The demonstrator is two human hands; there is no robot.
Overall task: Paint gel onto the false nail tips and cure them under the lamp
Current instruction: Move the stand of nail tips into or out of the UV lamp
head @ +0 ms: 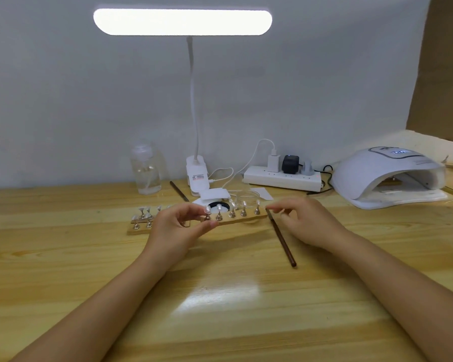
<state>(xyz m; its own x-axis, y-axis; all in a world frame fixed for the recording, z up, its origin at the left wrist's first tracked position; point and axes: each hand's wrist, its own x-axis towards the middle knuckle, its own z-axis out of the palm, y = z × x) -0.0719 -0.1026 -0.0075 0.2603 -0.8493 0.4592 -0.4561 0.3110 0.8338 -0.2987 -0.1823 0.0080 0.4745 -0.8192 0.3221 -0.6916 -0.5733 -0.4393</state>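
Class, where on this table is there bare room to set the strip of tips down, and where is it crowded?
Bare wood lies near the table front edge, between the forearms, and left of the second strip. It is crowded behind the held strip, around the desk lamp base and power strip.

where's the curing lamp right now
The white dome curing lamp sits at the far right of the wooden table in the head view, just right of the power strip, its opening facing the person.

The curing lamp's (387, 176) lit display shows blurred digits; the desk lamp base's (197, 176) label is unreadable.
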